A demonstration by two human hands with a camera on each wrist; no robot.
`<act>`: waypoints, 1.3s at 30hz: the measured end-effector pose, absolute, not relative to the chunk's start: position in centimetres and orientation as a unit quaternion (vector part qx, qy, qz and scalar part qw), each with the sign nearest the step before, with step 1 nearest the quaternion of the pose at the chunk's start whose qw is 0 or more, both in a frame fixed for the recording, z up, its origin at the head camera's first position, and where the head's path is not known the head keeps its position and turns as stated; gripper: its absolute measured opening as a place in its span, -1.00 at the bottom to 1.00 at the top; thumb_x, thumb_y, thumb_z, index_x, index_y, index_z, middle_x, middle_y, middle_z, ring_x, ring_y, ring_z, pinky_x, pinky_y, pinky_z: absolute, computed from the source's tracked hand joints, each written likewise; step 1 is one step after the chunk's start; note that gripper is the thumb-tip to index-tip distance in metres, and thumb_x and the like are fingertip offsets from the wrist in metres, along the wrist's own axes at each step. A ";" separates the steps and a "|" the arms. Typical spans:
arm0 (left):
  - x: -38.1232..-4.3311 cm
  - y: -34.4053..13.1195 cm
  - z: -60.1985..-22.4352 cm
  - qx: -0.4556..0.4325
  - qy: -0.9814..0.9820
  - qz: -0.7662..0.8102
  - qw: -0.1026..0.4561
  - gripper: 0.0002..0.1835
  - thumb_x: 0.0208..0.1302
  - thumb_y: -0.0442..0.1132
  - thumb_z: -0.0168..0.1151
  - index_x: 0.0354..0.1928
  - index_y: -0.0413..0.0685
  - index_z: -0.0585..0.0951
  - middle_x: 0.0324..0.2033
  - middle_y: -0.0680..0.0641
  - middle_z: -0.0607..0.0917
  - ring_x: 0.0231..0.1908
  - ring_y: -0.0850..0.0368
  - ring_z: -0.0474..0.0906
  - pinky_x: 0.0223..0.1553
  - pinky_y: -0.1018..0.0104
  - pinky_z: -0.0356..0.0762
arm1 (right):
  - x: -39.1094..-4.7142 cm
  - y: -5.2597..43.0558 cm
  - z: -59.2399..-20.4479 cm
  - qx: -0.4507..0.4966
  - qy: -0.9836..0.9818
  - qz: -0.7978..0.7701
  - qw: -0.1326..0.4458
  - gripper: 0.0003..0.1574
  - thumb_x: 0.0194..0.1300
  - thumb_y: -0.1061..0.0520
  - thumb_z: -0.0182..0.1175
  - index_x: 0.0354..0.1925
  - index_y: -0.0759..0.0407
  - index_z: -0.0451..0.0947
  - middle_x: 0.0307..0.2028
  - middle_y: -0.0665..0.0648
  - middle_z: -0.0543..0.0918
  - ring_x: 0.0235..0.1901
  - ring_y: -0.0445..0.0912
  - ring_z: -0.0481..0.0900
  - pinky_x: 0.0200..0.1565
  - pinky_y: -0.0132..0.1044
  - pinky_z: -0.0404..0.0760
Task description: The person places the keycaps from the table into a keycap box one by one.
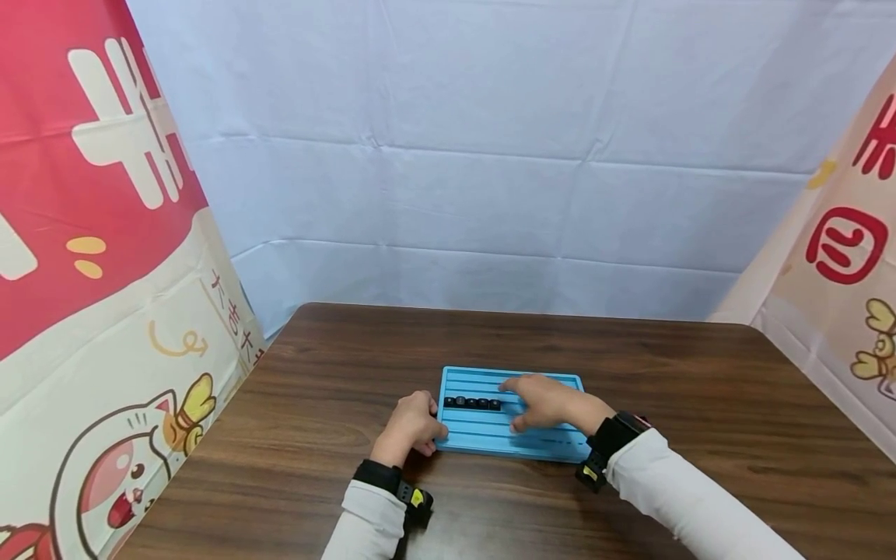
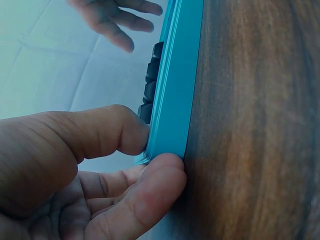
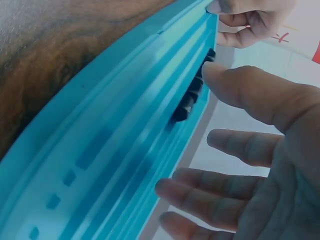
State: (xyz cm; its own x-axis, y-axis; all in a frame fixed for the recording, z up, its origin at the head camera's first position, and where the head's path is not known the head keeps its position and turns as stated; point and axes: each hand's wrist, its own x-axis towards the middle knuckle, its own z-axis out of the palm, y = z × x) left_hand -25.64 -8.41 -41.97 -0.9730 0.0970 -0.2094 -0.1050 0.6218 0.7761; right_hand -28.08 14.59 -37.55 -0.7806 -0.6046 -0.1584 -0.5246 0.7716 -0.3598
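A light blue ridged tray [image 1: 483, 439] lies on the table, with long parallel grooves. Several small black keycap-like pieces [image 1: 472, 404] sit side by side in one groove, starting at the tray's left end. My left hand [image 1: 411, 424] pinches the tray's near left corner; in the left wrist view its thumb [image 2: 127, 132] is at the top rim and a finger [image 2: 162, 175] is against the outer wall. Over the right half of the tray hovers my right hand [image 1: 553, 400], fingers spread and holding nothing, just right of the black row.
The brown wooden table [image 1: 336, 365] extends around the tray on all sides. Behind it hangs a pale blue-white cloth [image 1: 455, 202]. Printed cartoon curtains stand at left [image 1: 105, 327] and right [image 1: 833, 311]. Both wrists wear black straps with small cameras.
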 end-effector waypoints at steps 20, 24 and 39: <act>-25.4 -8.6 -41.6 -0.006 0.891 0.438 0.123 -0.71 -0.01 -0.53 0.30 -0.28 -0.28 0.40 -0.58 -0.22 0.48 -0.73 0.04 0.53 -0.70 0.27 0.57 | -27.3 14.9 -37.4 -0.304 0.936 -0.125 0.126 -0.34 0.13 0.11 0.34 0.18 0.22 0.41 0.10 0.34 0.41 0.06 0.17 0.42 -0.03 0.05 0.49; -25.3 -8.7 -41.5 -0.007 0.892 0.436 0.121 -0.71 -0.01 -0.53 0.30 -0.28 -0.28 0.40 -0.58 -0.22 0.48 -0.74 0.05 0.53 -0.70 0.27 0.56 | -27.2 15.4 -37.3 -0.303 0.936 -0.125 0.125 -0.37 0.13 0.13 0.33 0.16 0.24 0.43 0.09 0.33 0.42 0.04 0.17 0.43 -0.06 0.04 0.50; -25.2 -9.0 -41.4 -0.004 0.891 0.437 0.122 -0.70 -0.01 -0.53 0.30 -0.25 -0.30 0.40 -0.56 -0.23 0.47 -0.74 0.05 0.52 -0.70 0.27 0.57 | -27.0 18.8 -37.7 -0.301 0.939 -0.123 0.107 -0.41 0.08 0.17 0.37 0.09 0.30 0.48 0.04 0.32 0.47 0.07 0.23 0.39 -0.05 0.06 0.49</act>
